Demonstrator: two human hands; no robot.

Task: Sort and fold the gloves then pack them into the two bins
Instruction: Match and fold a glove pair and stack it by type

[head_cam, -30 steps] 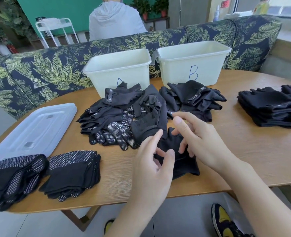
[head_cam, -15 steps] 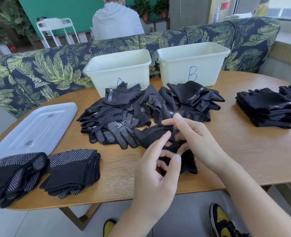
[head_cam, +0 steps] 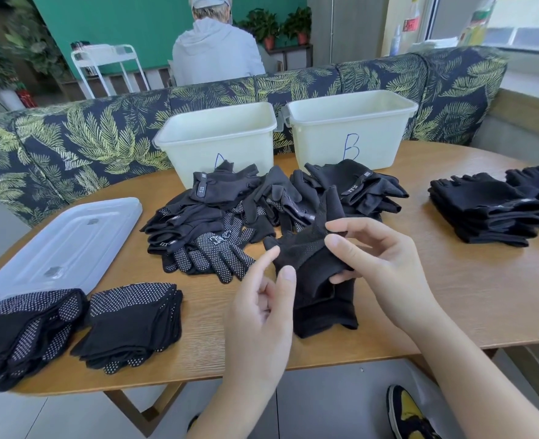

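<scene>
My right hand [head_cam: 379,261] pinches a black glove [head_cam: 306,248] lifted above the table edge, thumb and fingers curled round it. My left hand [head_cam: 262,308] hovers just left of it, fingers loosely bent, holding nothing. Under the lifted glove lies a folded black glove [head_cam: 325,312]. A loose heap of black gloves [head_cam: 227,217], some with white dots, lies in the table's middle. Behind it stand two cream bins, bin A [head_cam: 217,137] and bin B [head_cam: 350,128].
Folded dotted gloves sit in two stacks [head_cam: 132,321] [head_cam: 24,331] at the front left. Folded plain black gloves [head_cam: 483,210] are stacked at the right. A clear lid [head_cam: 59,248] lies at the left. A patterned sofa and a seated person are behind.
My right hand has lifted the glove off the table and up toward me. My left hand let go of the cloth and drew back slightly.
</scene>
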